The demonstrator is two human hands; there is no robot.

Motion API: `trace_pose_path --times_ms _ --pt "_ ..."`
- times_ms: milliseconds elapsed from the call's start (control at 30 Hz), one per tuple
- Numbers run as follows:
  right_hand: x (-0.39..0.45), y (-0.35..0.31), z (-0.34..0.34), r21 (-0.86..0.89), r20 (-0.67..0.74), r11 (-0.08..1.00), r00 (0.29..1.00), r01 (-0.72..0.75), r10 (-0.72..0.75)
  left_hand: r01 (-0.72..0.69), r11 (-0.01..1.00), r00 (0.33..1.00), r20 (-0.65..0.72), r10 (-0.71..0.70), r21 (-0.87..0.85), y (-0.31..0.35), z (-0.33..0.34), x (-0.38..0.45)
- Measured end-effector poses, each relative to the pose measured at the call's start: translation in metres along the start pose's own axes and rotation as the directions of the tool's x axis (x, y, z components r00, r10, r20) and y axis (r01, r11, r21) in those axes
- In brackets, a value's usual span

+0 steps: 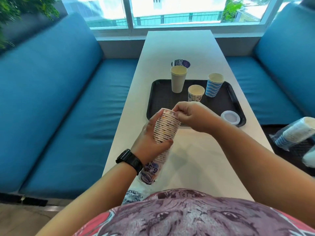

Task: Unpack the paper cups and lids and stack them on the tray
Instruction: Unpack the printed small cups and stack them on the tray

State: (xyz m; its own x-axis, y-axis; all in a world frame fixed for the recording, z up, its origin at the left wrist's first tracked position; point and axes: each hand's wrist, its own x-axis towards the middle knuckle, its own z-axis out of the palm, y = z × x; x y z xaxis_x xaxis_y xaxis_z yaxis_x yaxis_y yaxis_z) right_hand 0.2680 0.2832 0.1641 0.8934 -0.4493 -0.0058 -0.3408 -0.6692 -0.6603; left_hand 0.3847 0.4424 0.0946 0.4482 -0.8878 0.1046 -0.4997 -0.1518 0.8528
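My left hand (150, 138) grips a long stack of patterned paper cups (166, 128), held tilted above the table; the stack's lower end sits in a printed plastic sleeve (150, 172). My right hand (192, 116) pinches the top cup of that stack. Beyond them lies a black tray (162, 103) carrying a tall white cup (178, 80), a small patterned cup (195, 93), a blue-and-white wavy cup (214, 85) and a white lid (230, 117) at its near right corner.
A white table (196, 167) runs toward the window between two blue sofas. A round dark coaster (182, 63) lies behind the tray. On the right seat rests a plastic-wrapped pack of cups (294, 133). More printed wrapping (134, 195) lies at the table's near edge.
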Motion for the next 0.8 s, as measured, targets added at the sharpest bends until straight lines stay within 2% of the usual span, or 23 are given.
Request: trace_pose_path --times_ms 233,367,467,533,667,800 --pt "0.016 0.007 -0.018 0.088 -0.092 0.996 0.996 0.006 0.002 0.047 0.999 0.999 0.02 -0.047 0.004 -0.01 0.001 0.008" --pt "0.038 0.027 -0.044 0.079 -0.291 0.997 0.956 -0.013 0.036 0.07 0.998 0.997 0.023 -0.069 -0.009 -0.014 0.002 0.016" --pt "0.058 0.044 -0.068 -0.08 -0.413 0.996 0.911 -0.032 -0.004 0.069 0.997 0.997 0.025 -0.069 -0.014 -0.016 0.003 0.027" --pt "0.074 0.06 -0.083 -0.212 -0.445 0.976 0.894 -0.054 -0.047 0.087 0.996 0.996 0.028 -0.086 -0.029 -0.015 0.005 0.035" --pt "0.098 0.094 -0.099 -0.393 -0.441 0.915 0.892 -0.089 -0.103 0.118 0.993 0.992 0.04 -0.118 -0.016 -0.014 0.007 0.052" --pt "0.108 0.118 -0.09 -0.442 -0.397 0.892 0.912 -0.091 -0.103 0.122 0.992 0.992 0.014 -0.122 -0.014 -0.02 0.006 0.065"
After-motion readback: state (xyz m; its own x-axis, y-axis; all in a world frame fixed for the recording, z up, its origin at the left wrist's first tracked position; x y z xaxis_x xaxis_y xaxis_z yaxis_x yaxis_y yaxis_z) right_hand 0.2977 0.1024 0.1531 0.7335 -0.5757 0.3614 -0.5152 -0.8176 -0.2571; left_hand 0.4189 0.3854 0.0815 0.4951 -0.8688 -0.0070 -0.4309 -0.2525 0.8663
